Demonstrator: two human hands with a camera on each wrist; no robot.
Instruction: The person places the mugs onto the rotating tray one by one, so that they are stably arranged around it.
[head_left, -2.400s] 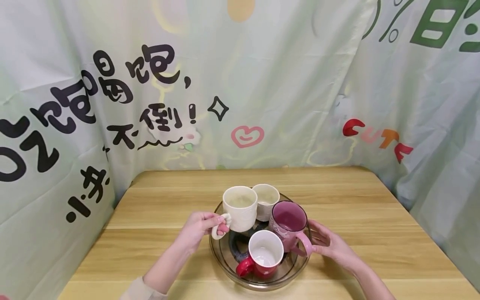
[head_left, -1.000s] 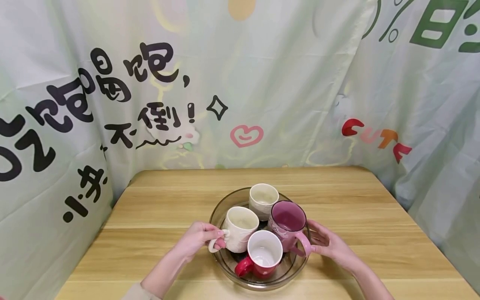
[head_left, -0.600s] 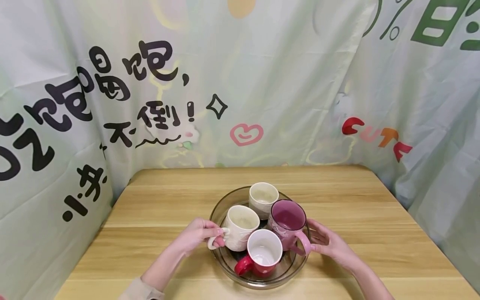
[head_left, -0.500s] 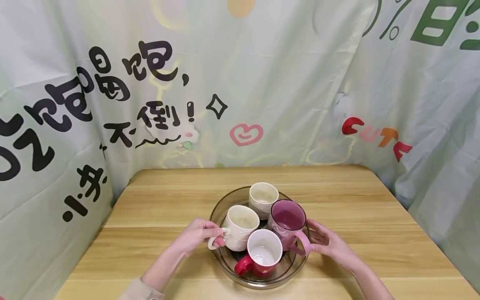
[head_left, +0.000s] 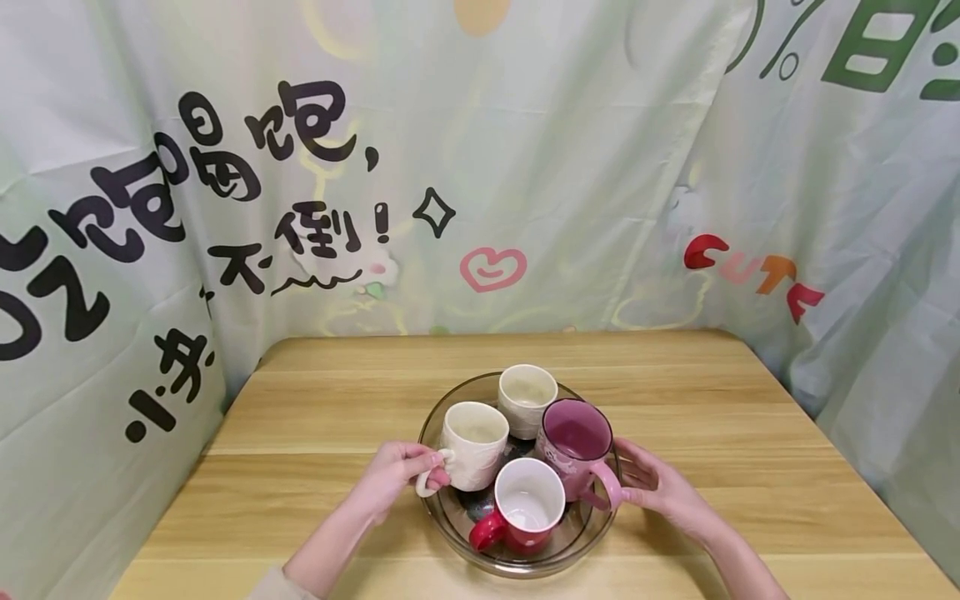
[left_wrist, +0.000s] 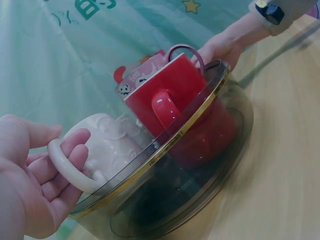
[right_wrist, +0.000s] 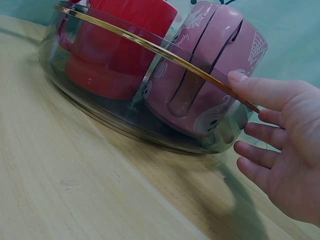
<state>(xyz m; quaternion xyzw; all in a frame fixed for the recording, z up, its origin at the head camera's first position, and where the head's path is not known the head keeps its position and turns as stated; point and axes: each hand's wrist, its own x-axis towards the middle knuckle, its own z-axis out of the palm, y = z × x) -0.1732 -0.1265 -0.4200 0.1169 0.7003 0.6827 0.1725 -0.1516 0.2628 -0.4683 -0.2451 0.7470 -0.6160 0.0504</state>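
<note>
My left hand [head_left: 397, 477] grips the handle of a cream embossed mug [head_left: 475, 458], fingers through the handle in the left wrist view. This mug is over the left side of a round smoky glass bowl [left_wrist: 131, 175] with a gold rim; whether its base touches the floor of the bowl I cannot tell. My right hand [right_wrist: 295, 135] pinches the bowl's right rim, thumb over the edge and fingers against the outside. Inside the bowl, a pink mug [head_left: 577, 454] is nearest that hand, a red mug with white interior [head_left: 529, 504] is at the front, and another cream cup [head_left: 527, 404] is at the back.
The bowl stands on a wood-grain table [head_left: 322, 392]. A pale printed cloth [head_left: 570, 167] hangs behind the table and along both sides. The red mug's handle points front left, the pink mug's front right.
My left hand lowered the cream mug from above the bowl to beside the red mug, then shifted it slightly up and left, leaving a gap between them. My right hand stayed at the rim.
</note>
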